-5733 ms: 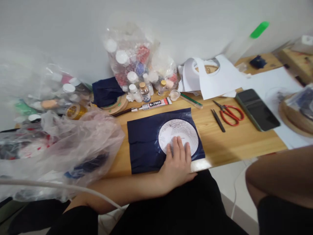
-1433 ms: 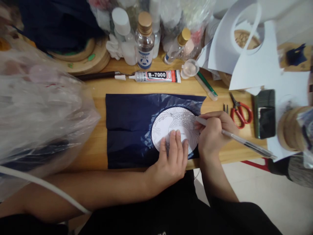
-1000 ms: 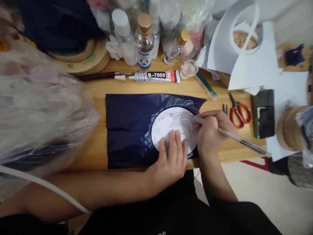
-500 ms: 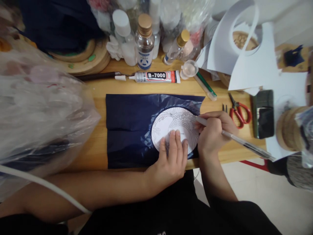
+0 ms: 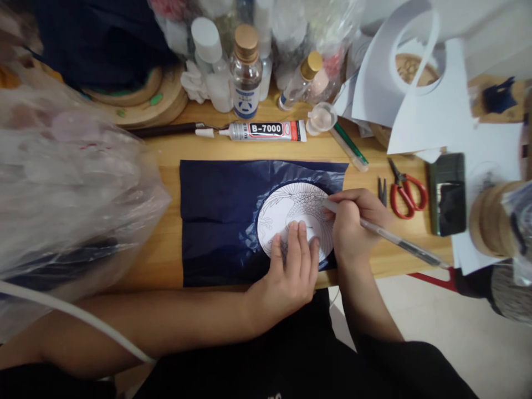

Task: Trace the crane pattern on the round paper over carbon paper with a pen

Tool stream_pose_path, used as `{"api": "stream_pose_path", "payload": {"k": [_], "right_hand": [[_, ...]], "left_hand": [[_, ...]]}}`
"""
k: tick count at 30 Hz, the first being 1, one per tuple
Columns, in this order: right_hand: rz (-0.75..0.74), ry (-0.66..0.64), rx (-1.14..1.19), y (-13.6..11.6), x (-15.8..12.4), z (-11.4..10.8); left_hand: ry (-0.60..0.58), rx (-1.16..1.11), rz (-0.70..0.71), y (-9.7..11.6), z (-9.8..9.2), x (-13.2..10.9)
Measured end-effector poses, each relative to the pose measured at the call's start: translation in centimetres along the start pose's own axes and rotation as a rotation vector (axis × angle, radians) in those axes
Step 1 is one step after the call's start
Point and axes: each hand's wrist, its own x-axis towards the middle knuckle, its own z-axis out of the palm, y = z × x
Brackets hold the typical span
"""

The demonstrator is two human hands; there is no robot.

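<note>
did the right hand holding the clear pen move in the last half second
Yes. The right hand with the clear pen slid slightly left, away from the red-handled scissors, further over the white round printed paper.

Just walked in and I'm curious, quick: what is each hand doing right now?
Left hand: open, pressed flat on the round white paper disc with a line drawing.
Right hand: closed around a slim clear plastic pen, tip on the disc.
</note>
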Motion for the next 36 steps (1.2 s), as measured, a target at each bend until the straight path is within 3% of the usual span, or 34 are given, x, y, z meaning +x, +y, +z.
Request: {"api": "stream_pose_path", "payload": {"k": [15, 36], "right_hand": [[0.043, 0.205, 0.039, -0.16, 0.01, 0.17], [0.047, 0.128, 0.006, -0.25, 0.14, 0.1]], "left_hand": [[0.007, 0.003, 0.004, 0.02, 0.11, -0.04], [0.012, 0.003, -0.004, 0.13, 0.19, -0.05]]}}
